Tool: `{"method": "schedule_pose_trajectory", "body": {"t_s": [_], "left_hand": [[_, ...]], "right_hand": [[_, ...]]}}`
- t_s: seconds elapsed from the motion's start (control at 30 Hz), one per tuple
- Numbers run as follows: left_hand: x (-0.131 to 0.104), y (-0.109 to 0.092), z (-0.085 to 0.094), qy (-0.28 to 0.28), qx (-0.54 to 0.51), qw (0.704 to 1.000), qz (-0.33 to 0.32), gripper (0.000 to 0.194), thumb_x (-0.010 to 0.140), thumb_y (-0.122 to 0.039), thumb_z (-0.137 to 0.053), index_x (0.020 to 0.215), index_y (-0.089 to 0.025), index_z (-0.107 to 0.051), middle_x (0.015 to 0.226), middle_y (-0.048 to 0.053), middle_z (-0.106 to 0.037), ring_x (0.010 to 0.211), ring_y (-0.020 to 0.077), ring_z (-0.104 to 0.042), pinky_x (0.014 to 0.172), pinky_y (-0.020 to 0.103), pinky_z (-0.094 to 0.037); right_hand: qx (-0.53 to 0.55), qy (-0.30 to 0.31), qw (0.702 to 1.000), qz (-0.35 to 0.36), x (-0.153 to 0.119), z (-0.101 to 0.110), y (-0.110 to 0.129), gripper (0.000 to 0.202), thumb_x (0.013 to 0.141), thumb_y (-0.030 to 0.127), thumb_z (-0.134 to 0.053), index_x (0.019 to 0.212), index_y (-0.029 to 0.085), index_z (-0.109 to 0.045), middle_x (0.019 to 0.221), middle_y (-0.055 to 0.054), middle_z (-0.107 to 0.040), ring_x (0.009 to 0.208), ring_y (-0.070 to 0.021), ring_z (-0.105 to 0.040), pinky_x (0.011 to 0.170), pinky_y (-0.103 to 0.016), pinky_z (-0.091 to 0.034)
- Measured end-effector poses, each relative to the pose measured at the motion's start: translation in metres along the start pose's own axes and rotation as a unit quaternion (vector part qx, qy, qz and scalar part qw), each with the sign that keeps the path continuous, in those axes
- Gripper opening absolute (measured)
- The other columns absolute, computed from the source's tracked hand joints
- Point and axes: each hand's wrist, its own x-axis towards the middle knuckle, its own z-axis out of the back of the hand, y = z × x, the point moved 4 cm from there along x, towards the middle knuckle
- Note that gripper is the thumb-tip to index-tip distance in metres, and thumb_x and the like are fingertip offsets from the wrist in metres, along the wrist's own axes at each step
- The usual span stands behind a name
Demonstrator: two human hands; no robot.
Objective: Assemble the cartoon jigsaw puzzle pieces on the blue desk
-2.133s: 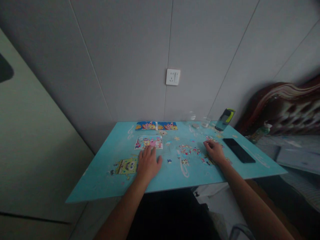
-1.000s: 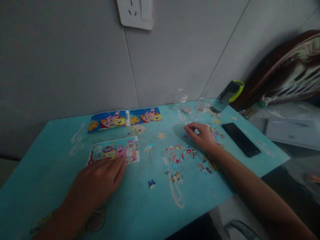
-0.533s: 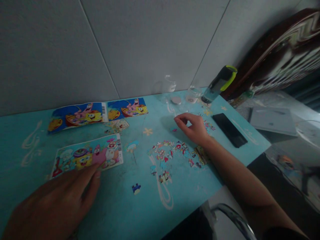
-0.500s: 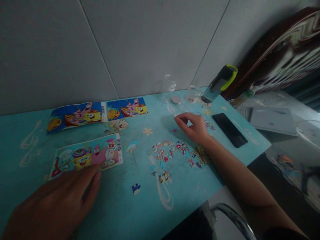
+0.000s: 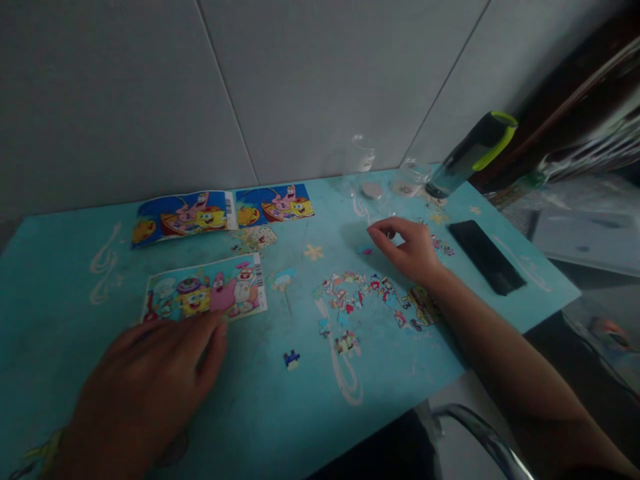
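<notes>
My left hand (image 5: 160,373) lies low over the table with its fingers stretched forward, at the lower edge of a picture card (image 5: 220,293) of cartoon figures. The fingertips overlap the card; whether they touch it I cannot tell. My right hand (image 5: 407,247) hovers beyond the loose jigsaw pieces (image 5: 347,293), thumb and forefinger brought together in a pinch. Anything between those fingertips is too small to make out. Just left of them lies a small pink and blue piece (image 5: 367,251). A single dark blue piece (image 5: 291,360) sits nearer to me.
Blue picture cards (image 5: 195,217) lie by the wall. Clear plastic cups (image 5: 361,157), a round lid (image 5: 371,191) and a dark bottle (image 5: 470,157) with a yellow-green rim stand at the back right. A black phone-like slab (image 5: 486,257) lies near the table's right edge.
The view has turned slightly left, so the table's contents appear farther right. Both hands hold nearly the same poses and places over the table.
</notes>
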Motion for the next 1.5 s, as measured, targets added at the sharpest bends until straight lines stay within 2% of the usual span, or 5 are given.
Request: {"method": "schedule_pose_trajectory", "body": {"t_s": [0.1, 0.3, 0.47, 0.87, 1.5], "left_hand": [[0.008, -0.009, 0.011, 0.051, 0.042, 0.997, -0.031, 0.029, 0.099, -0.038, -0.047, 0.108, -0.020, -0.067, 0.100, 0.008, -0.077, 0.085, 0.0305, -0.069, 0.099, 0.056, -0.047], [0.016, -0.014, 0.018, 0.019, 0.031, 0.999, -0.037, 0.025, 0.100, -0.033, -0.048, 0.104, -0.019, -0.068, 0.097, 0.007, -0.078, 0.081, 0.0276, -0.071, 0.095, 0.052, -0.047], [0.018, -0.014, 0.019, 0.020, 0.021, 0.999, -0.024, 0.026, 0.100, -0.033, -0.049, 0.107, -0.019, -0.070, 0.100, 0.007, -0.078, 0.083, 0.0279, -0.072, 0.098, 0.052, -0.045], [0.016, -0.018, 0.020, 0.017, 0.019, 0.999, -0.041, 0.027, 0.101, -0.034, -0.049, 0.111, -0.018, -0.068, 0.105, 0.008, -0.078, 0.087, 0.0282, -0.073, 0.098, 0.053, -0.045], [0.013, -0.008, 0.012, 0.048, 0.006, 0.998, -0.030, 0.033, 0.101, -0.041, -0.045, 0.113, -0.020, -0.068, 0.107, 0.007, -0.077, 0.088, 0.0294, -0.071, 0.098, 0.054, -0.044]], "right_hand": [[-0.003, 0.011, 1.000, -0.007, -0.001, -0.003, -0.002, 0.016, 0.096, 0.032, -0.061, 0.093, 0.020, -0.072, 0.078, -0.002, -0.071, 0.068, -0.0150, -0.062, 0.065, -0.029, -0.049], [-0.024, 0.048, 0.999, 0.011, -0.002, -0.003, 0.004, 0.018, 0.097, 0.032, -0.060, 0.094, 0.020, -0.073, 0.081, -0.004, -0.072, 0.070, -0.0163, -0.065, 0.064, -0.029, -0.049], [-0.022, 0.058, 0.998, 0.017, -0.002, -0.003, 0.006, 0.017, 0.096, 0.031, -0.061, 0.094, 0.019, -0.073, 0.082, -0.004, -0.072, 0.070, -0.0165, -0.065, 0.062, -0.028, -0.049], [-0.031, 0.013, 0.999, -0.034, -0.001, -0.001, -0.002, 0.020, 0.095, 0.034, -0.061, 0.091, 0.019, -0.074, 0.074, -0.002, -0.070, 0.064, -0.0155, -0.062, 0.063, -0.028, -0.048], [-0.033, 0.034, 0.998, -0.030, -0.001, -0.005, -0.002, 0.020, 0.096, 0.034, -0.060, 0.092, 0.020, -0.074, 0.075, -0.002, -0.070, 0.065, -0.0149, -0.062, 0.065, -0.027, -0.047]]}}
